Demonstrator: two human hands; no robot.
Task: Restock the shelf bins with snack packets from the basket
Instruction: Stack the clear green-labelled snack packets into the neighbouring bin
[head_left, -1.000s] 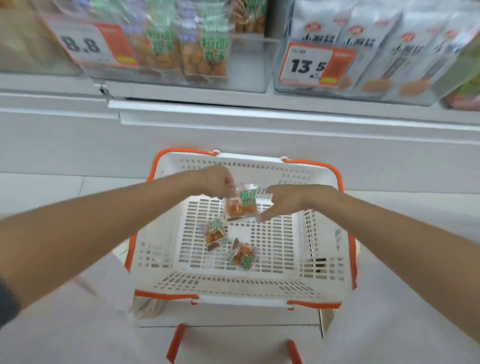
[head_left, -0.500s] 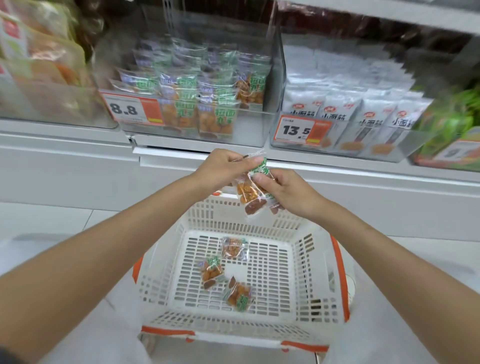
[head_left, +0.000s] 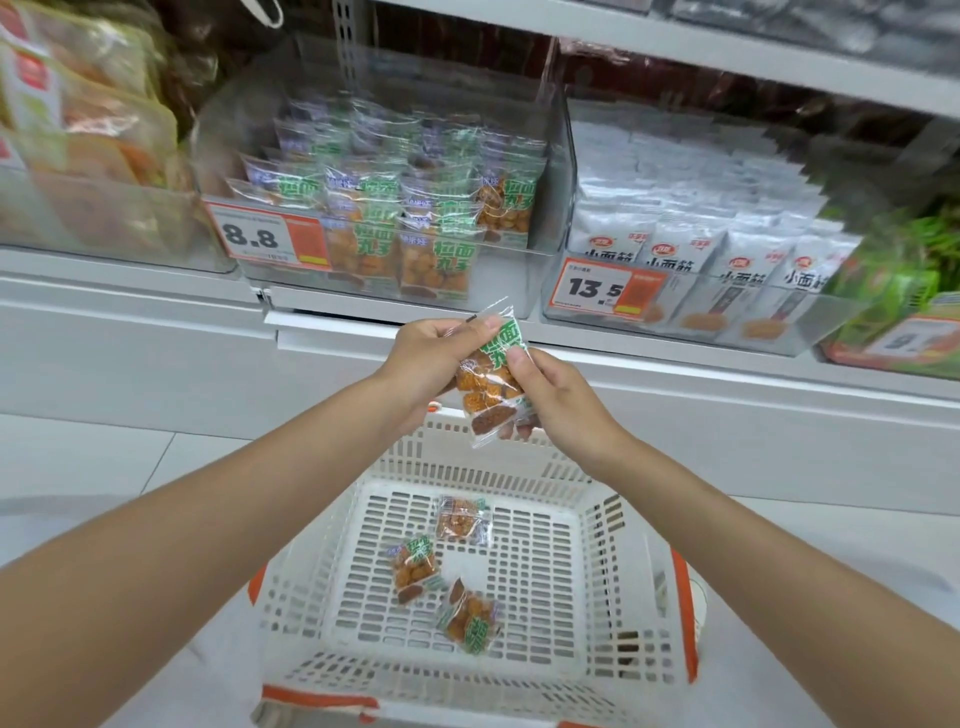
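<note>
Both hands, left (head_left: 426, 358) + right (head_left: 556, 400), pinch 1 pkt (head_left: 485, 384) over basket (head_left: 311, 597).

Lower shelf board (head_left: 130, 280): white metal, spanning the frame's width. Directly below it, a plain white base panel (head_left: 156, 364) meets a floor (head_left: 78, 467) of pale grey tiles with thin joints. Above it, a second white board (head_left: 675, 47); behind, a slotted upright (head_left: 345, 47). Lighting even, diffuse.

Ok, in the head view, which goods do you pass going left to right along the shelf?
Orange packs → green-label snack packets → white packets → green packs, cut off by the frame edge.
</note>
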